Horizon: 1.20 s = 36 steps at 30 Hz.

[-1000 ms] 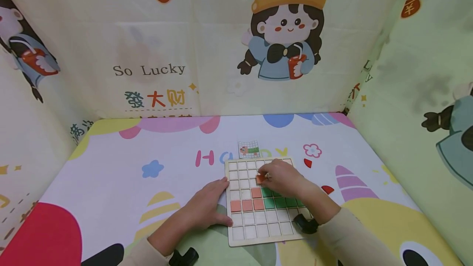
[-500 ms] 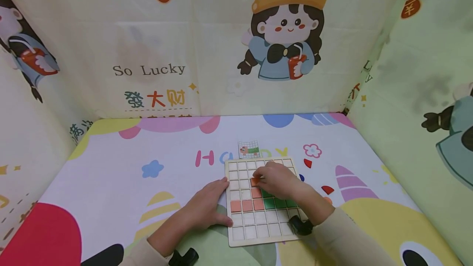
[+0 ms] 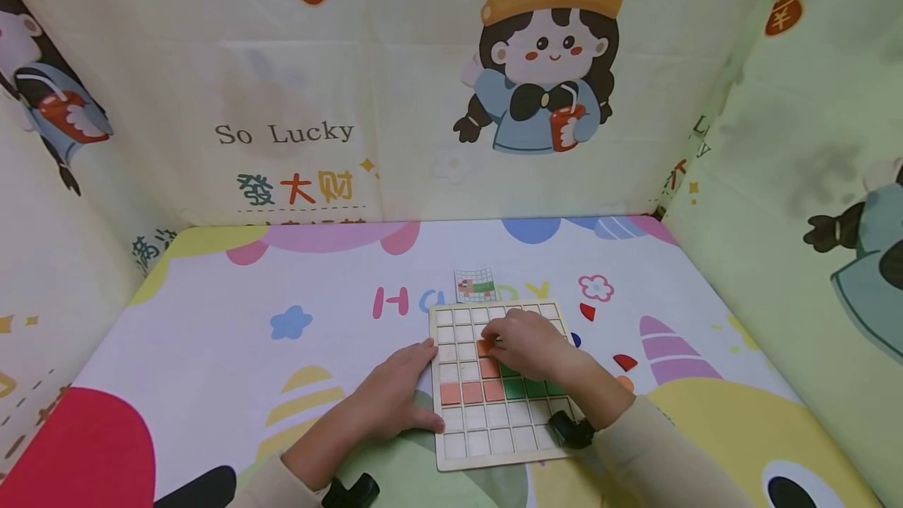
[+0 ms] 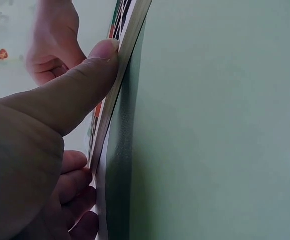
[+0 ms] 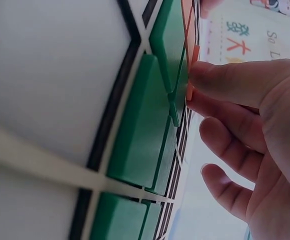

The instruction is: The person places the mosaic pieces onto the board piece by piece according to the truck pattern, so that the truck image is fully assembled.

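A flat orange tile [image 3: 483, 349] is being pinched by the right hand [image 3: 529, 342] at a pale grid board [image 3: 478, 443], which is lying flat and touching the left hand [image 3: 391, 390]. 4 pink tiles [image 3: 471, 393] are showing in cells, 3 in a row and 1 beyond the rightmost; green tiles [image 3: 515, 388] are lying beside them, partly hidden

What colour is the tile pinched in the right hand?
The tile is orange, seen best in the right wrist view.

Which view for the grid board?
Head: it shows most of the grid board from above, though the right hand covers part. Left wrist gives only a steep sliver along one edge; right wrist, a cropped oblique close-up around some green tiles.
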Each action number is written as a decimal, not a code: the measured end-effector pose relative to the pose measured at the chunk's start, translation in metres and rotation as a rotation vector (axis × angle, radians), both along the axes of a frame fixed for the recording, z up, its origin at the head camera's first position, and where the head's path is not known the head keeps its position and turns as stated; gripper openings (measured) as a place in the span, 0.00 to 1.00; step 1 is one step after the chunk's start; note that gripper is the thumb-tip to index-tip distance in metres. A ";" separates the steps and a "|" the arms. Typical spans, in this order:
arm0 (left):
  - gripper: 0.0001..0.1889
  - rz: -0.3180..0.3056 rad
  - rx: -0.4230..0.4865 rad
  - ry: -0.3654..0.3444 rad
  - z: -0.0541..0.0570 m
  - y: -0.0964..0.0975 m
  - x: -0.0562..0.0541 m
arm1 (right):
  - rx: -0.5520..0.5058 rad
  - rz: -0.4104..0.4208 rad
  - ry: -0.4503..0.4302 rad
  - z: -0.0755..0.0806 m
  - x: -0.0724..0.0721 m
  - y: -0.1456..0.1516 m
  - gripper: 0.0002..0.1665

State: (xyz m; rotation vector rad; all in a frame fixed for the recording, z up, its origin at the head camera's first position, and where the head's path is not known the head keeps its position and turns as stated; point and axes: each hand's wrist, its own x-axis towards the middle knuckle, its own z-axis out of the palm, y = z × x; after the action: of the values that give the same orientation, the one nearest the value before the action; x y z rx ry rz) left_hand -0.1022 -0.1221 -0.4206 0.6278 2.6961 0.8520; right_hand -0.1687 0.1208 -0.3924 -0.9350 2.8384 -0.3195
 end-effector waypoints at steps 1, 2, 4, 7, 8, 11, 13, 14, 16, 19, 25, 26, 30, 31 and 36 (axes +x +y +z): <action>0.54 0.000 -0.001 0.000 0.000 0.000 0.000 | 0.001 0.000 -0.003 0.000 0.000 0.000 0.10; 0.54 0.000 -0.002 0.000 0.000 0.000 0.000 | 0.001 0.000 -0.006 0.000 0.000 0.000 0.10; 0.54 0.000 -0.003 -0.001 -0.001 0.000 0.000 | 0.002 0.000 -0.012 0.000 -0.001 0.000 0.10; 0.54 0.003 -0.001 -0.005 -0.001 0.000 0.000 | 0.006 0.000 -0.023 0.001 -0.001 0.000 0.10; 0.54 0.004 0.000 -0.007 -0.001 0.000 0.000 | 0.006 0.000 -0.026 0.001 -0.001 0.000 0.10; 0.54 0.007 0.003 -0.010 -0.001 0.000 0.000 | 0.006 -0.002 -0.031 0.002 -0.001 0.000 0.10; 0.54 0.007 0.003 -0.008 -0.001 0.000 0.000 | 0.003 -0.002 -0.032 0.001 -0.001 0.000 0.10; 0.54 0.007 0.003 -0.007 -0.001 0.000 0.000 | 0.001 -0.001 -0.032 0.001 -0.001 0.000 0.10; 0.54 0.006 0.002 -0.004 -0.001 0.000 0.000 | -0.003 0.001 -0.030 0.001 -0.002 0.000 0.11; 0.54 0.005 0.002 -0.001 -0.002 0.000 0.000 | -0.009 0.004 -0.028 0.001 -0.002 0.000 0.10; 0.55 0.001 0.005 -0.001 -0.002 -0.001 0.000 | -0.037 -0.002 -0.034 0.000 -0.002 0.000 0.12; 0.55 0.000 0.005 -0.001 -0.002 -0.001 -0.001 | -0.043 -0.006 -0.037 0.000 -0.002 0.000 0.13; 0.55 -0.001 0.000 0.001 -0.002 0.000 -0.001 | -0.074 -0.032 -0.040 0.001 -0.002 0.004 0.16; 0.55 -0.002 -0.003 0.002 -0.002 0.000 -0.001 | -0.083 -0.038 -0.039 0.001 -0.002 0.005 0.17; 0.55 -0.004 -0.006 0.009 -0.002 0.000 0.000 | -0.120 -0.056 -0.053 0.005 -0.004 0.015 0.18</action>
State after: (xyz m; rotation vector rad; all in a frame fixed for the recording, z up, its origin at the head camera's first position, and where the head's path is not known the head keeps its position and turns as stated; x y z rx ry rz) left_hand -0.1027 -0.1225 -0.4227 0.6370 2.7035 0.8415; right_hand -0.1722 0.1359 -0.3876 -0.8558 2.8277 -0.5177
